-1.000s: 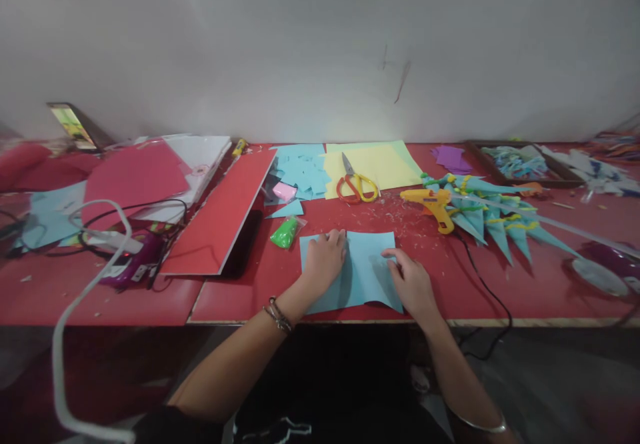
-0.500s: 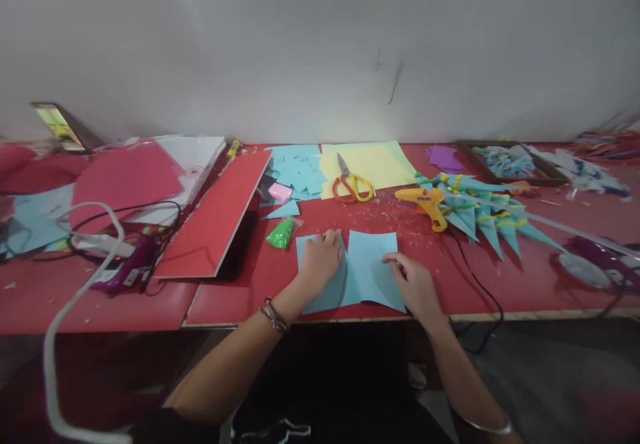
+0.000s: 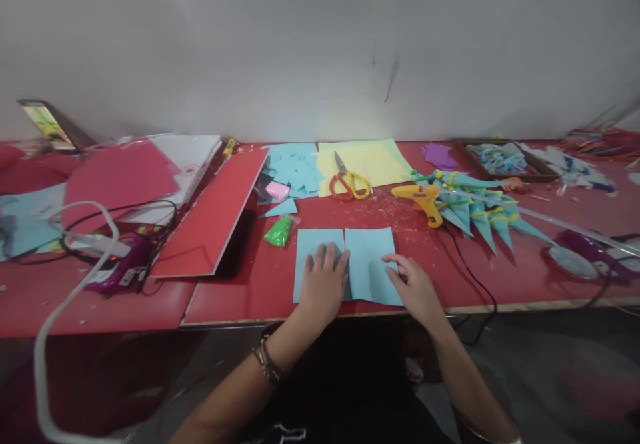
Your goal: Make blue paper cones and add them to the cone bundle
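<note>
- Left hand point(image 3: 324, 287): its bunched fingers have spread since half a second earlier, and the light-blue rectangular paper point(image 3: 371, 251) beneath them now lies flatter along its middle.
- Left hand state: released, palm down, fingers fanned over the left half of the paper and pointing away from the body; the thumb side rests near the dividing line.
- Right hand point(image 3: 413, 287): positioned at the right edge of the paper, index finger extended over the surface, remaining fingers curled. Whether thumb and index finger pinch the paper cannot be determined.
- Paper position: near the front edge of the glossy red tabletop point(image 3: 235, 297), with a vertical line down its middle; whether this is a fold or a join cannot be determined.
- Behind the paper: scissors with one red and one yellow handle point(image 3: 349, 181), lying on a pale yellow paper sheet point(image 3: 384, 164).
- Left of the scissors: a pile of small light-blue paper pieces point(image 3: 296, 172).
- Left of the paper: a small clear bag with bright green contents point(image 3: 280, 231); farther left, a tilted red rectangular board point(image 3: 213, 212).
- Right of the scissors: a yellow plastic glue gun point(image 3: 425, 204), at the left end of an assembly of light-blue paper cones with yellow trim point(image 3: 480, 221).
</note>
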### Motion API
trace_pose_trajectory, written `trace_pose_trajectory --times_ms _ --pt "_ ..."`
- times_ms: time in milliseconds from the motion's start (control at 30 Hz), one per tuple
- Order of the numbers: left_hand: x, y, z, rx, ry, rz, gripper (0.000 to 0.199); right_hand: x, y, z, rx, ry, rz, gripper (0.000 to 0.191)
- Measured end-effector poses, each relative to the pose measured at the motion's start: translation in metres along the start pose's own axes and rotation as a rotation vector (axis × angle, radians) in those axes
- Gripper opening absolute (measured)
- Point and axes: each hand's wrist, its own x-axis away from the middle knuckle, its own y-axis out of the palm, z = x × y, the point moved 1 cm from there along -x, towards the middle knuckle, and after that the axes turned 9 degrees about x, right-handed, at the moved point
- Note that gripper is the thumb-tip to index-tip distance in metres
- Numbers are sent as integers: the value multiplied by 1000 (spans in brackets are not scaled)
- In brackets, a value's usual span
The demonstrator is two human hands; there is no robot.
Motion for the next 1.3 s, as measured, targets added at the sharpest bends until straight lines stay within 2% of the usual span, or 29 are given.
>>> trace_pose_trajectory --times_ms 267,500,933,1300 --pt "3 11 -6 25 29 73 45 7 -3 -5 153 -17 50 23" --pt "4 12 -6 32 22 65 45 10 -4 -5 187 -24 31 23" --pt "4 13 -6 42 33 93 45 16 -6 1 210 -22 82 24" --pt "5 14 -7 30 46 100 45 22 -15 21 157 59 74 25"
